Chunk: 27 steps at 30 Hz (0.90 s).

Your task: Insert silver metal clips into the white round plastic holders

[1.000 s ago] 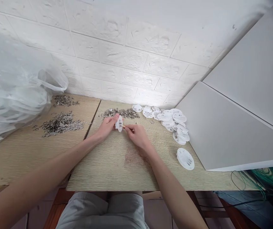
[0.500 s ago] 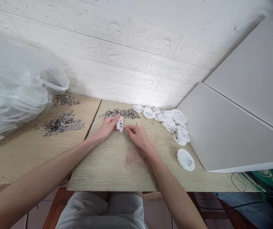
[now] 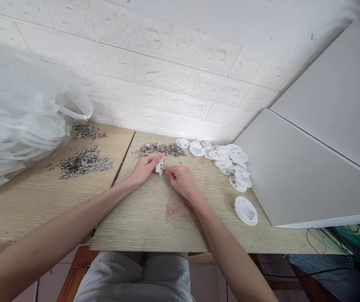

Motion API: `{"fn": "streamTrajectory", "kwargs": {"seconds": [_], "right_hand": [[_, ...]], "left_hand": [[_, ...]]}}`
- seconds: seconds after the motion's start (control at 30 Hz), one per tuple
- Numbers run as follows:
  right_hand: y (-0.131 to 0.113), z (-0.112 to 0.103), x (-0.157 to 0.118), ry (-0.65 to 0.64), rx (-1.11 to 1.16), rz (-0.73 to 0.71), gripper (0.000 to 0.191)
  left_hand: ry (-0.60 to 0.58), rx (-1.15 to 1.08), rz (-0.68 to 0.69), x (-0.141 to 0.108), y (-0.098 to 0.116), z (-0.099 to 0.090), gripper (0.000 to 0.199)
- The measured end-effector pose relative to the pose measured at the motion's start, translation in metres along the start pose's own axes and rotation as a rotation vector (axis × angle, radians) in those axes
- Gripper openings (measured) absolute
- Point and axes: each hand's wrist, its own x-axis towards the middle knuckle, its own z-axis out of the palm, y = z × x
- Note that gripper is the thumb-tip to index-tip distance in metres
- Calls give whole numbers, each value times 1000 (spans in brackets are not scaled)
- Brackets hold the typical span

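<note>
My left hand [image 3: 145,168] grips a white plastic disc [image 3: 159,166] between thumb and fingers, holding it nearly edge-on above the table. Small dark metal pieces show on the disc's face. From the right, my right hand [image 3: 180,178] pinches a thin, pale stick-like tool [image 3: 166,169] whose tip meets the disc; its exact kind is too small to make out. Just behind the hands lies a pile of small metal parts [image 3: 170,149]. A heap of similar white discs [image 3: 220,154] spreads to the right, with another white disc [image 3: 246,210] nearer me.
Two more piles of metal parts [image 3: 85,162] lie on the left table. A large translucent plastic bag [image 3: 19,121] of white pieces stands at far left. White brick wall [image 3: 148,88] closes the back, a grey-white panel [image 3: 309,176] the right. Green wires [image 3: 353,239] lie at lower right.
The white disc has turned more edge-on in my left hand. My right hand stays close against it with the stick-like tool. The piles look the same.
</note>
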Motion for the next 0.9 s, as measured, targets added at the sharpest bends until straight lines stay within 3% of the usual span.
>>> {"fn": "streamTrajectory", "kwargs": {"seconds": [0.3,0.9], "right_hand": [[6,-6,4,-55,368,136,31],[1,-3,2,-25,273,167,30]], "left_hand": [[-45,-201,-90,1,8,2,58],[-3,-141,-32,-1,6,4,52]]}}
